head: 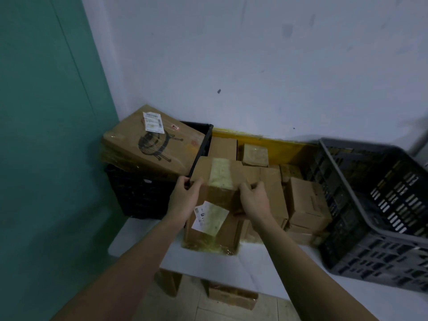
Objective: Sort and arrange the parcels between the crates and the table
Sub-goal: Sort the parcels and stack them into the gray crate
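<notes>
Matt cardboard parcel; plastic crate.

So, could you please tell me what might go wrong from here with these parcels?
1. Both hands, left hand and right hand, grip the upright cardboard parcel near its top; it might tip toward the table edge.
2. The large printed box lies tilted on the black crate and could slide off.

Two forearms enter from the 6 o'clock edge, one at 7 o'clock, one at 5 o'clock. Both are bare along their whole visible length; no sleeve or cuff shows. Left hand and right hand are ungloved. No watch, band or ring is visible on either wrist or on the fingers that show. Nails are short.
</notes>
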### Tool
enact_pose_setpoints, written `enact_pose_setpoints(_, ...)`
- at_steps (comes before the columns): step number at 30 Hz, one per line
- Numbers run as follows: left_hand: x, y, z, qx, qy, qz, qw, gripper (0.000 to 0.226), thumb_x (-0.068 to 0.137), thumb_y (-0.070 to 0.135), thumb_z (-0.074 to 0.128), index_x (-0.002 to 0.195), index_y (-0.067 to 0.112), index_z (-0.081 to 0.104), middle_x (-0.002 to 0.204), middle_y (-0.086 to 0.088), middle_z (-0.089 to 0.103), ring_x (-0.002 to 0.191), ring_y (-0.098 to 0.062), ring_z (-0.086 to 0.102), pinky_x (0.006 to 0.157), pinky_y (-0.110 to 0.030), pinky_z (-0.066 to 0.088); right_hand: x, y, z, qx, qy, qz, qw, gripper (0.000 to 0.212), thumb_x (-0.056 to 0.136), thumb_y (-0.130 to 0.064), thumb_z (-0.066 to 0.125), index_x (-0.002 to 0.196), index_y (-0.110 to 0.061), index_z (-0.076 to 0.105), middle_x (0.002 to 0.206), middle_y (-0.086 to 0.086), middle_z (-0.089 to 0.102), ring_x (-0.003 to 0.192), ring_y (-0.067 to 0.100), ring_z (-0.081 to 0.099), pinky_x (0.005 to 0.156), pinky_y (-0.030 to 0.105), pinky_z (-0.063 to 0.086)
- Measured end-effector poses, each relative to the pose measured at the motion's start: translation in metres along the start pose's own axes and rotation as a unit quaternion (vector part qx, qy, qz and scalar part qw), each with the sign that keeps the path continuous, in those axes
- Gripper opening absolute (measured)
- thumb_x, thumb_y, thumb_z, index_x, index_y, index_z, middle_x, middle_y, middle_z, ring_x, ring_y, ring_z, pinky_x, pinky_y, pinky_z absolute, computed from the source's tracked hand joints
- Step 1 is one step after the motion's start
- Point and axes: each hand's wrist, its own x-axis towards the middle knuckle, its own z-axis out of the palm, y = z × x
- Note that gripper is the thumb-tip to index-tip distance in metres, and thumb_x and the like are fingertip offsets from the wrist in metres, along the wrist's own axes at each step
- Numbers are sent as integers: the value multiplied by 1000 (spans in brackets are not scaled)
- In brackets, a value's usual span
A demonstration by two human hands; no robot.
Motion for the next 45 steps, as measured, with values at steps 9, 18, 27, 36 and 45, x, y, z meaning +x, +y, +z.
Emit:
enact_pose_setpoints(9,-14,84,9,-105,-7,96,990,31,97,35,56,122,19,48,98,1,62,81,-14,64,61,-26,45,-3,-66,-49,33,51,-124,990,32,95,-45,46,116,-20,45,99,0,59,87,19,60,69,40,52)
enact_pose_setpoints(18,-10,108,8,-131,-63,40,989,38,91,50,59,121,27,65,109,3,71,99,-19,65,86,-39,49,-10,-72,-62,64,50,-162,983,32,95,-45,53,124,-31,50,108,-9,61,95,15,63,82,45,60)
enact_pose_setpoints(27,1,104,10,-143,-42,89,985,34,94,27,66,128,23,61,114,0,70,101,-20,67,90,-42,54,-18,-77,-66,105,-24,-193,975,35,97,-28,60,127,-30,42,121,-4,59,102,16,63,79,42,61)
enact_pose_setpoints(36,-10,88,17,-64,-94,262,958,58,93,19,67,143,35,42,127,12,60,115,-6,59,89,-26,53,-9,-42,-62,234,-36,-171,957,59,92,-14,68,139,-29,35,124,-8,59,110,10,62,78,26,56)
enact_pose_setpoints(45,3,146,-22,-283,-179,99,937,71,77,84,45,99,23,74,99,-1,66,92,-22,60,90,-43,46,-7,-18,-70,18,-12,-278,960,62,90,-2,67,133,-37,39,127,-26,51,117,-8,50,93,21,52)
